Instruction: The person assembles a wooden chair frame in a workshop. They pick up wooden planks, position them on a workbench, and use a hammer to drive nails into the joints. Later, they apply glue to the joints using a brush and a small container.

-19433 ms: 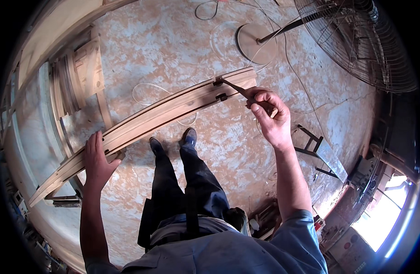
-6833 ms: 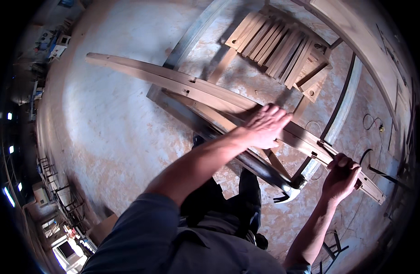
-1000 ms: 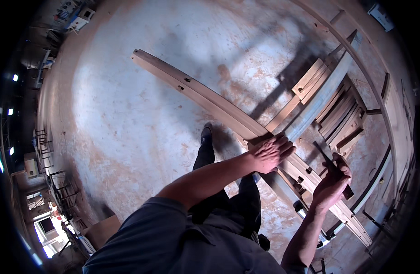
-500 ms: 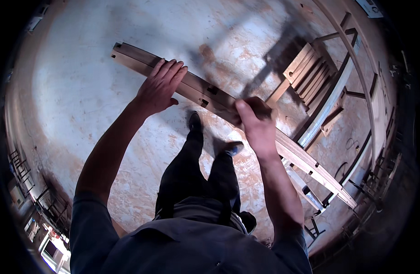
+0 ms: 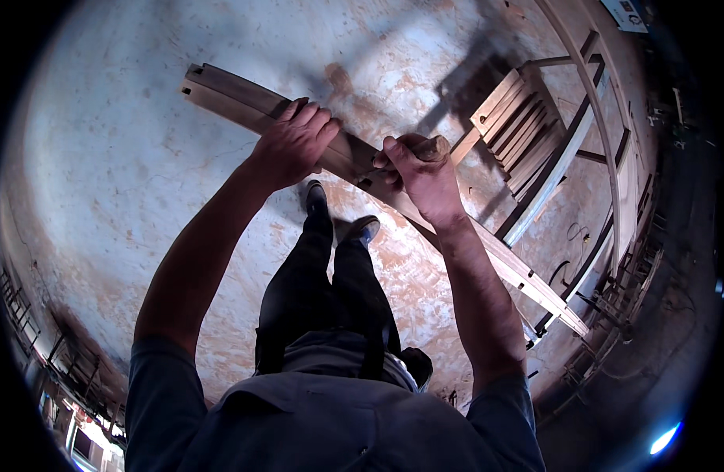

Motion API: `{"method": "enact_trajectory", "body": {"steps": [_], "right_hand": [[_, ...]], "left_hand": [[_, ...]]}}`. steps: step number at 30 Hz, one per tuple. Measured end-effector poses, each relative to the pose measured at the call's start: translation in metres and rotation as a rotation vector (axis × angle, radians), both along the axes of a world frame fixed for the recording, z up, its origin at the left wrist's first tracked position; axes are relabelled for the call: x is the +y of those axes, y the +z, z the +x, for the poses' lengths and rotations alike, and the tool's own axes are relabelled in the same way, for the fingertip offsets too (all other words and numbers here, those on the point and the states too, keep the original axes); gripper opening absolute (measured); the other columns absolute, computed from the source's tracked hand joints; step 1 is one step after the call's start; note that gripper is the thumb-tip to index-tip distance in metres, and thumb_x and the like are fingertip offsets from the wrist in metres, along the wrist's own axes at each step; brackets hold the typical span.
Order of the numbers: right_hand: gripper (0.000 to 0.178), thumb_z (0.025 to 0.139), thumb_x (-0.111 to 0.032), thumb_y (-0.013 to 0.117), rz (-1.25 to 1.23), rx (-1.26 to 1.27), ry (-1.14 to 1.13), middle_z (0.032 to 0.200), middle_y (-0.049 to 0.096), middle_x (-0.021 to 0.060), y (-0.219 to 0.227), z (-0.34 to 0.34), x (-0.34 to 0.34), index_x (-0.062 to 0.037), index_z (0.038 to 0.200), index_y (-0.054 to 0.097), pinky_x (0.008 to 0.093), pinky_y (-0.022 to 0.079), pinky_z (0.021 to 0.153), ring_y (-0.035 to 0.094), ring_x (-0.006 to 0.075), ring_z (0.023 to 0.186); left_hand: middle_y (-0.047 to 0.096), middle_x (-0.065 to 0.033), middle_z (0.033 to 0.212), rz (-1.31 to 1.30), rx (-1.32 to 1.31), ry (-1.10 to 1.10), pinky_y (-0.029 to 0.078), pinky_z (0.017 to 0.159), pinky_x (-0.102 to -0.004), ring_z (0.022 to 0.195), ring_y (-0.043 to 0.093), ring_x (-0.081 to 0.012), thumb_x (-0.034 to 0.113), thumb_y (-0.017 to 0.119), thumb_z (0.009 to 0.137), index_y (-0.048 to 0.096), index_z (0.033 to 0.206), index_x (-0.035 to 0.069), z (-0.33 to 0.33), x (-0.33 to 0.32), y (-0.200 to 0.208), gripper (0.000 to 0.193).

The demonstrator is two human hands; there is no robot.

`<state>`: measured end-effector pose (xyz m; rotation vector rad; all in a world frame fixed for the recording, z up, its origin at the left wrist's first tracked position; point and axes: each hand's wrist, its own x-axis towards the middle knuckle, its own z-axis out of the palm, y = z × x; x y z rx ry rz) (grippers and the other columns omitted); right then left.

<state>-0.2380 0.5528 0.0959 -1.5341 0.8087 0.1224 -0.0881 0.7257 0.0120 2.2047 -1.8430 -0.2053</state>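
**Head view: both hands now on the curved beam**

Head camera looks down on a person standing on a mottled concrete floor (image 5: 126,181), holding a long curved wooden beam (image 5: 220,90) raised in front of the body. The left hand (image 5: 295,141) lies over the beam's upper stretch, fingers curled down over its far edge. The right hand (image 5: 417,173) is closed in a fist around a rounded wooden handle (image 5: 434,147), pressed against the beam's middle; what the handle belongs to is hidden by the fist. The beam runs from upper left down to lower right, above the person's shoes (image 5: 342,220).

Half a second ago the left hand sat nearer the beam's far end; it has since slid inward, and the two hands are now close together. A second ago the beam lay beside the slatted rack (image 5: 519,130); it has since been swung clear of it. That suggests the beam is being steadied for work at its middle, though the exact contact point cannot be seen.
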Motion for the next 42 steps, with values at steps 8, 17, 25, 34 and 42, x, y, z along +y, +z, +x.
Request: {"method": "enact_trajectory", "body": {"steps": [8,17,25,34,42], "right_hand": [[0.036,0.098,-0.032,0.063,-0.011,0.046,0.008,0.074,0.069,0.0060,0.002,0.007,0.001,0.0003,0.083,0.067,0.0248,0.049,0.054,0.060,0.0103,0.059],[0.032,0.099,-0.027,0.062,0.163,0.091,0.021,0.076,0.069,0.0057,-0.011,0.013,-0.012,-0.0018,0.080,0.066,0.0246,0.047,0.051,0.058,0.0101,0.060],[0.023,0.096,-0.019,0.063,-0.026,-0.106,0.437,0.070,0.066,0.0052,-0.008,0.029,0.001,-0.0032,0.079,0.066,0.0303,0.050,0.060,0.058,0.0104,0.062],[0.012,0.084,-0.015,0.067,-0.409,-0.078,0.738,0.079,0.066,0.0140,-0.014,0.020,0.026,-0.0059,0.089,0.063,0.0446,0.051,0.075,0.065,0.0351,0.080],[0.014,0.076,-0.004,0.071,-0.528,-0.459,0.894,0.093,0.063,0.0069,-0.021,-0.061,0.012,-0.0084,0.080,0.058,0.0392,0.051,0.079,0.061,0.0273,0.090]], "left_hand": [[0.054,-0.0098,0.116,-0.052,-0.030,-0.010,0.037,0.103,-0.0409,0.114,0.050,-0.0274,0.031,0.083,0.065,0.053,0.121,0.005,0.001,-0.001,-0.001,0.069],[0.055,-0.0094,0.115,-0.024,0.038,-0.016,0.038,0.102,-0.0412,0.113,0.051,-0.0274,0.027,0.085,0.063,0.053,0.122,0.004,0.002,-0.003,-0.002,0.071],[0.058,-0.0080,0.112,0.026,-0.013,-0.010,0.038,0.102,-0.0399,0.112,0.052,-0.0262,0.024,0.086,0.059,0.055,0.121,0.004,-0.001,-0.007,0.001,0.072],[0.054,-0.0078,0.114,-0.017,-0.023,-0.023,0.038,0.101,-0.0407,0.112,0.050,-0.0267,0.024,0.087,0.058,0.052,0.121,0.005,0.001,-0.005,-0.006,0.074],[0.054,-0.0110,0.120,0.072,0.105,-0.006,0.034,0.107,-0.0446,0.118,0.048,-0.0294,0.022,0.084,0.067,0.050,0.126,0.005,0.001,-0.006,0.002,0.071]]}}
